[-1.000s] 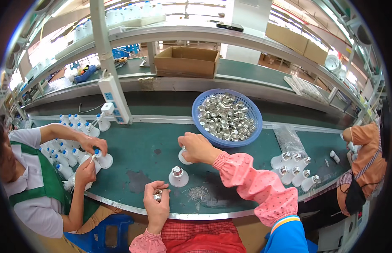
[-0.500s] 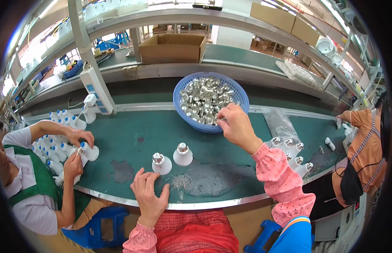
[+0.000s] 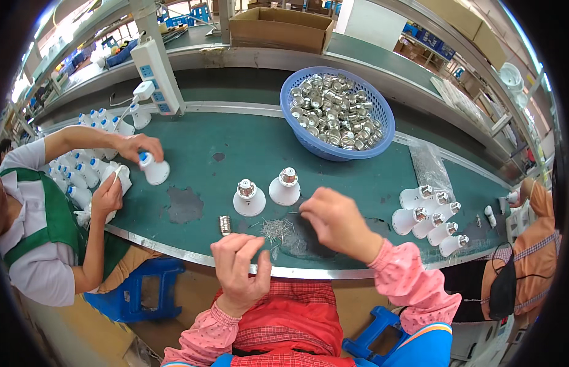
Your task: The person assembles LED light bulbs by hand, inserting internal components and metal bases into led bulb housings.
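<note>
Two white bulbs [image 3: 249, 203] stand upright, metal ends up, on the green bench [image 3: 235, 144], just beyond the pin pile [image 3: 276, 231]; no hand on either. Expect light, stiff shells, smooth enough to slip under dry fingers; guessing plastic, so scuffs likelier than breakage. Best hold: round the neck just below the metal end, or the wide base for a steady push. Narrow at the top, wide at the foot, so they should stand well.

Loose metal cap [image 3: 225, 225] sits upright at the left of the pins, maybe more than one stacked, cannot tell. Should be light, thin-walled, could dent if squeezed hard; ridged side gives grip, so pinch it there. Pins look thin and fiddly: fingertips only, one at a time.

Left hand [image 3: 240, 269]: fingers loosely curled, thumb well apart, nothing visible in it. Fingertips right by the loose cap; contact not clear.

Right hand [image 3: 340, 223]: fingers bent and bunched, just right of the pins and nearer bulb. Tips hidden, so cannot tell if it pinches something small.

More caps fill the blue basket [image 3: 315, 142] behind.
</note>
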Demonstrator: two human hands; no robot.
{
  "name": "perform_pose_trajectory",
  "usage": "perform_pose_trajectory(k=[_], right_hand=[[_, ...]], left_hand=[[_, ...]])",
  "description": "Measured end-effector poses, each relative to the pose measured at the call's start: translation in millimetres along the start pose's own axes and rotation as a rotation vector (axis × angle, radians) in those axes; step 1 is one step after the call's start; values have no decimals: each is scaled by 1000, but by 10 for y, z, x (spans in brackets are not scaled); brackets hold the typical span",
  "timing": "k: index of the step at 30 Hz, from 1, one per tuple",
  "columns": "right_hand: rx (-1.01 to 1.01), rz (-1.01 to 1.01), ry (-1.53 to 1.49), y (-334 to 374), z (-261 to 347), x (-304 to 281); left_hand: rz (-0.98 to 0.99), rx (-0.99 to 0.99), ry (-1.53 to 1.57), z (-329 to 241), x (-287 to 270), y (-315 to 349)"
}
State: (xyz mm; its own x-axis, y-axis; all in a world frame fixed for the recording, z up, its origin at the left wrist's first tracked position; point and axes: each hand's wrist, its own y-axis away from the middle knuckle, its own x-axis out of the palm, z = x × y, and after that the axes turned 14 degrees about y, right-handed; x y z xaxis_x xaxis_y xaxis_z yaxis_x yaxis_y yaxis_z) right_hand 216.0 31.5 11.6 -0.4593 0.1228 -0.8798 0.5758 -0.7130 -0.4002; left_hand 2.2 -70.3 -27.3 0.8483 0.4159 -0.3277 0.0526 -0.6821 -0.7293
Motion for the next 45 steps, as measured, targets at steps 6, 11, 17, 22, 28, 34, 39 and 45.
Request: perform_pose_trajectory(k=[6,11,17,22,28,34,39,45], right_hand=[[-72,32,238,17,15,387],[-189,80,369,-89,-7,422],[-110,-12,179,106,146,180],[-172,-80,194,267,238,-5],[-162,-151,196,403,205,-119],[194,-140,-227,468,328,-200],[214,-147,-299,474,307,-106],[240,-68,-380,424,331,-100]], left_hand=[[45,26,85,-53,14,75],[31,25,99,-19,27,109],[34,-135,239,-71,210,-139],[137,-217,294,-51,432,-214],[190,-327,450,-223,497,-310],[142,-848,988,-190,484,-225],[152,-844,1012,-209,478,-196],[177,-675,831,-180,441,-156]])
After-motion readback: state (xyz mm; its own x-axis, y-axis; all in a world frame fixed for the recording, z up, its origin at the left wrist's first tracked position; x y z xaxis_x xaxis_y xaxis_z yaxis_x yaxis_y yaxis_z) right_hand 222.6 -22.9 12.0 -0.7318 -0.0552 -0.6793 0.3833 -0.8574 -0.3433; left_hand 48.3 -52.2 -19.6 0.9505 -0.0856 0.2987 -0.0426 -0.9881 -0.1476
